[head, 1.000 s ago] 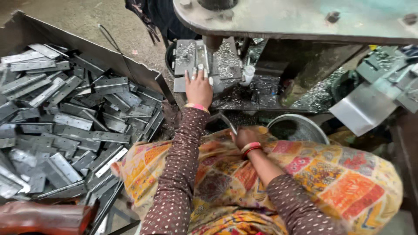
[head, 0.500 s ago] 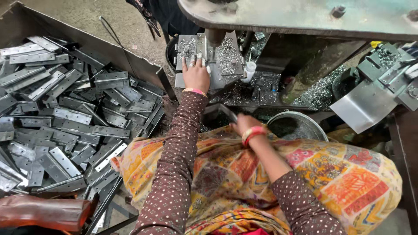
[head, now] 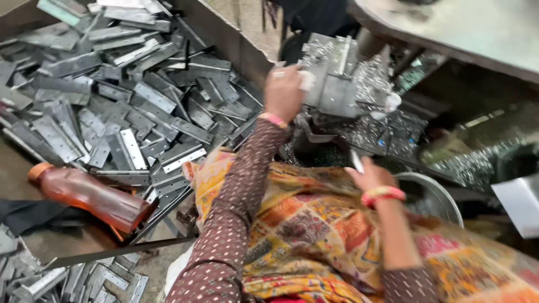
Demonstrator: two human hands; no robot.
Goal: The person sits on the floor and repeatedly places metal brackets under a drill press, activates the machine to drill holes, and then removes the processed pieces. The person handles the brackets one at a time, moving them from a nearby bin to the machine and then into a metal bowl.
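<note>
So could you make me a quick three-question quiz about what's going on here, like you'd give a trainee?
1. True or false: the left hand is up at the grey metal block of the machine.
2. What does the right hand hold? A) a small flat metal piece B) a hammer C) the bottle
3. What lies at the near edge of the bin of metal strips, on the left?

Key
1. True.
2. A; its fingers pinch the pale piece above the round metal pan.
3. A brown plastic bottle, lying on its side.
</note>
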